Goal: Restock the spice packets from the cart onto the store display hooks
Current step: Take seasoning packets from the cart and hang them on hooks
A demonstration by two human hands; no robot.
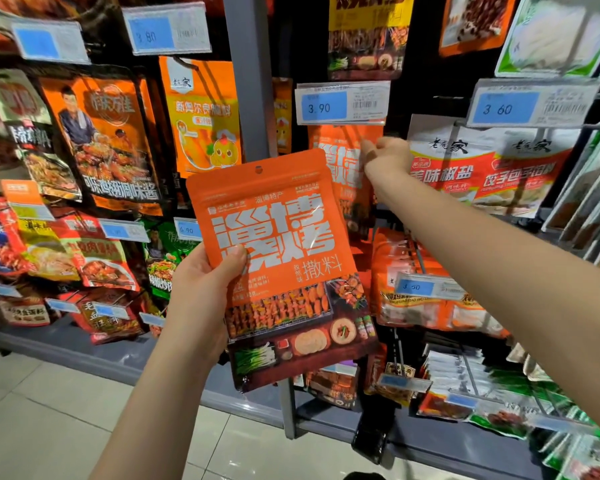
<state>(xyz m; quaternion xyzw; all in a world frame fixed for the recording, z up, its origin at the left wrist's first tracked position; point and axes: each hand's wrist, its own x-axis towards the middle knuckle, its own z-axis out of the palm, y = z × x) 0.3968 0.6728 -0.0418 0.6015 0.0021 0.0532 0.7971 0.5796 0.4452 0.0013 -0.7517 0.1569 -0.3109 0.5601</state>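
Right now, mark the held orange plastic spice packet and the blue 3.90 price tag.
Orange plastic spice packet [291,271]: head view, middle of its front.
Blue 3.90 price tag [324,107]: head view, its blue panel.

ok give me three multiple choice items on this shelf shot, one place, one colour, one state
1. The tag over the hung packets at the right hand reads: A 3.90, B 3.60, C 3.80
2. The top of the held packet is: A green, B orange, C white
3. The left hand: A hangs open, B grips the held packet, C rests on a shelf

Key: A, the 3.90 tag sits right above them; B, its upper half is orange; B, the thumb presses its front.
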